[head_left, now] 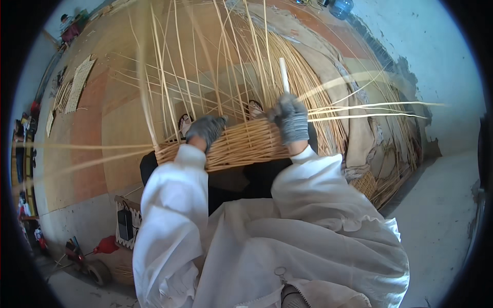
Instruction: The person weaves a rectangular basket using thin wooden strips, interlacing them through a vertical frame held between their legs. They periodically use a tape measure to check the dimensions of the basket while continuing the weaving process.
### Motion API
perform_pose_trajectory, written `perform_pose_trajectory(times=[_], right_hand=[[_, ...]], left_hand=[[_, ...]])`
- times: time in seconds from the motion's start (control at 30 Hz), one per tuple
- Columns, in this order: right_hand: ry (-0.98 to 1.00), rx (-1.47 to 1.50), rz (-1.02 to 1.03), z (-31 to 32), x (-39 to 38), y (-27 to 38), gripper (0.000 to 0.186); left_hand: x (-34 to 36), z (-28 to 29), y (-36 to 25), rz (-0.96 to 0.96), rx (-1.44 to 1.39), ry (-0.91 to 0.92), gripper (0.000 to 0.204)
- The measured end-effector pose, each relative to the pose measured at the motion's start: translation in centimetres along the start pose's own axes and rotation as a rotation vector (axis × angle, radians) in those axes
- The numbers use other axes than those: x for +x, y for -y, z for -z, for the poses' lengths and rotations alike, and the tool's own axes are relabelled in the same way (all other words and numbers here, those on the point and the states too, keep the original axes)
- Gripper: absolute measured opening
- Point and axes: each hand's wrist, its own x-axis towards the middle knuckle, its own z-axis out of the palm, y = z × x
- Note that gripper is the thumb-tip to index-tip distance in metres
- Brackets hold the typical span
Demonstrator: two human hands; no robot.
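A half-woven wicker basket sits in the person's lap, its woven wall complete for a low band and its upright stakes fanning out loose above the rim. The left hand, in a grey glove, is clenched over the basket's near rim at its left end, pressing the weave down. The right hand, also gloved, is closed around a pale, straight rod that stands above the basket's right end; whether this is a tool or a peeled cane cannot be told. Long weaving strands trail away from the basket to its right. A bundle of cut cane lies on the floor beyond the basket, and a flat woven mat lies well off to its left. In my judgement the step in hand is packing the weave: the left hand should keep the rim steady while the rod works close to the last row, with stakes kept evenly spaced and upright.
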Motion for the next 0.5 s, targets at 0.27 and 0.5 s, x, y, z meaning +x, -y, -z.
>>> perform_pose_trajectory(times=[0.27,0.5], right_hand=[[-0.033,0.133,-0.141,1.5,4.5,0.5,0.014],[-0.067,0.053,0.052,6.1,3.4,-1.0,0.009]], left_hand=[[2.3,1.9,-2.3,0.195,0.378,0.093,0.052],[0.8,2.5,-9.0,-0.091,-0.298,-0.029,0.029]])
